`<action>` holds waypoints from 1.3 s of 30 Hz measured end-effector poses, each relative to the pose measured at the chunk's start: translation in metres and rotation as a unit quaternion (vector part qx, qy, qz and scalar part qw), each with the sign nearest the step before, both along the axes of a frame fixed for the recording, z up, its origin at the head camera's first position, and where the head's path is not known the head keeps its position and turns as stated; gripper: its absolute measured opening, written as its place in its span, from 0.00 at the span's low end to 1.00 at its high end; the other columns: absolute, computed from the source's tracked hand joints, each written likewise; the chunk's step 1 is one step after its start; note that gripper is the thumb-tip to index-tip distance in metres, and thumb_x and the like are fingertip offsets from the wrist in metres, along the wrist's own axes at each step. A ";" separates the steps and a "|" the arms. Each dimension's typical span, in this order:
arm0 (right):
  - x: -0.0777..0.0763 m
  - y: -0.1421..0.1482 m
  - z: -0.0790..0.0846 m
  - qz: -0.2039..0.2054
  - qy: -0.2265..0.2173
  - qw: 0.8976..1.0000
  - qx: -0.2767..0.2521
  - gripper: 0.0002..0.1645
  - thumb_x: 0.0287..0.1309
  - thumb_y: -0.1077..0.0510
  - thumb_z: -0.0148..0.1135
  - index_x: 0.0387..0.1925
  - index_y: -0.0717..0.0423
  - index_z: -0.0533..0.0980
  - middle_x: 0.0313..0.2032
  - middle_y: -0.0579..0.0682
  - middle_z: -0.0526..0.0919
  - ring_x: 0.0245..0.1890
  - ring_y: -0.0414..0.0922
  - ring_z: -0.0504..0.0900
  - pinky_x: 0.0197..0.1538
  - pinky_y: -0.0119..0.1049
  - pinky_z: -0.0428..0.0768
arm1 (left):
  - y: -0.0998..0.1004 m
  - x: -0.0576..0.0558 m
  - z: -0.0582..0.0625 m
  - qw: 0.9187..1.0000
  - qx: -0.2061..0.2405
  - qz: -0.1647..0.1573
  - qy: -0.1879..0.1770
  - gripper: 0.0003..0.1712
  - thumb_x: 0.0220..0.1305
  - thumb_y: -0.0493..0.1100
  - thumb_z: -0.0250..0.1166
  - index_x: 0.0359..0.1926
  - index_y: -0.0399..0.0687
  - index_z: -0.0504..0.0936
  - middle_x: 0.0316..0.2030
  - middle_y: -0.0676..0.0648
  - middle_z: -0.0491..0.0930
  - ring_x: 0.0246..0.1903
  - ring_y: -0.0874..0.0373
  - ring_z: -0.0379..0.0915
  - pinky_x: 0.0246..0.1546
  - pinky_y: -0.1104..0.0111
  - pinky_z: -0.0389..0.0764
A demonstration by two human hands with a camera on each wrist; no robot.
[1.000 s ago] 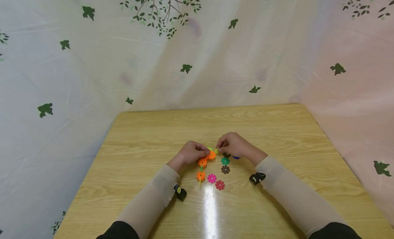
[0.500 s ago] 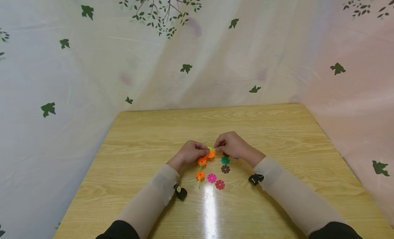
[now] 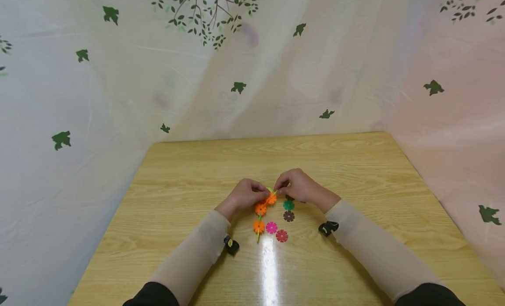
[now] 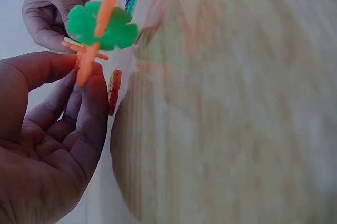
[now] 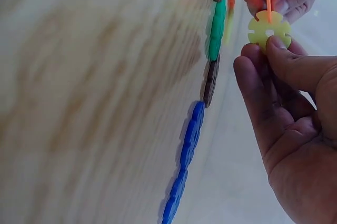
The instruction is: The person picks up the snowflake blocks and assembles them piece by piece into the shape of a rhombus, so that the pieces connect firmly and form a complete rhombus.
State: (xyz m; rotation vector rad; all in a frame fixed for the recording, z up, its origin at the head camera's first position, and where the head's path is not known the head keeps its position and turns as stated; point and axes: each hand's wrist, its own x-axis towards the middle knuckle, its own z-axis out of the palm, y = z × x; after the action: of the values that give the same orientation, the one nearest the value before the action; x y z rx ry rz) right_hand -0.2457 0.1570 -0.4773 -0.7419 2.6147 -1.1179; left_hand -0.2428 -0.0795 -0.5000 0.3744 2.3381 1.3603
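Pale curtain [image 3: 276, 78], printed with green birds and leafy twigs, fills the upper frame of the head view behind the wood-grained worktop [image 3: 189, 165], which spans the centre and lower frame. Two beige sleeves [image 3: 189, 257] enter from the lower left and lower right, slanting inward so that the hands come together near mid-frame, a posture apparently suited to fine two-handed work.

The left hand [image 3: 243, 194], left of centre, has its thumb and fingers pinched on an orange disc [image 4: 84, 74], probably to steady the joined pieces. The right hand [image 3: 298, 184], right of centre, is clamped on a yellow disc [image 5: 268, 28]; the grip near its rim seems chosen to leave the opposite slots exposed to an orange disc seen edge-on.

The chain of slotted discs [image 3: 260, 208] trails from between the hands to just below centre; whether its lower end touches the worktop cannot be told.

Loose pink [image 3: 271, 227], red [image 3: 282, 235], brown [image 3: 289, 216] and teal [image 3: 289, 205] discs lie flat beside it, presumably for easy reach; two blue discs [image 5: 192, 134] appear lower centre in the right-wrist view.
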 end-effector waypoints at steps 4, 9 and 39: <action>-0.002 0.003 0.000 0.007 -0.010 1.000 0.000 0.09 0.67 0.65 0.70 0.40 0.49 0.90 0.39 0.42 0.90 0.37 0.40 0.85 0.40 0.38 0.84 | 0.001 -0.001 -0.001 1.000 0.006 -0.007 0.002 0.08 0.71 0.46 0.71 0.45 0.50 0.91 0.39 0.52 0.88 0.36 0.58 0.82 0.39 0.66 0.83; -0.002 0.011 0.001 0.005 -0.022 1.000 0.015 0.11 0.65 0.67 0.70 0.47 0.56 0.88 0.43 0.47 0.90 0.41 0.42 0.86 0.44 0.40 0.85 | 0.001 0.001 0.000 1.000 0.012 -0.003 -0.017 0.07 0.71 0.44 0.71 0.45 0.48 0.91 0.37 0.50 0.88 0.33 0.58 0.83 0.37 0.66 0.85; -0.011 0.029 -0.007 -0.016 -0.135 0.988 -0.069 0.04 0.69 0.64 0.68 0.43 0.61 0.85 0.35 0.52 0.89 0.32 0.50 0.88 0.37 0.44 0.88 | -0.006 0.002 0.000 0.999 0.031 -0.020 -0.036 0.07 0.73 0.41 0.69 0.46 0.45 0.89 0.35 0.48 0.88 0.33 0.56 0.85 0.37 0.64 0.86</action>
State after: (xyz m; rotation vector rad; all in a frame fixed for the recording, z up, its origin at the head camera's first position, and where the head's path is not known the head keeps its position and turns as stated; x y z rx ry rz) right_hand -0.2571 0.1857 -0.4841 -0.5332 2.3509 -1.3171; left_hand -0.2405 -0.0859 -0.5003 0.3815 2.2242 1.4057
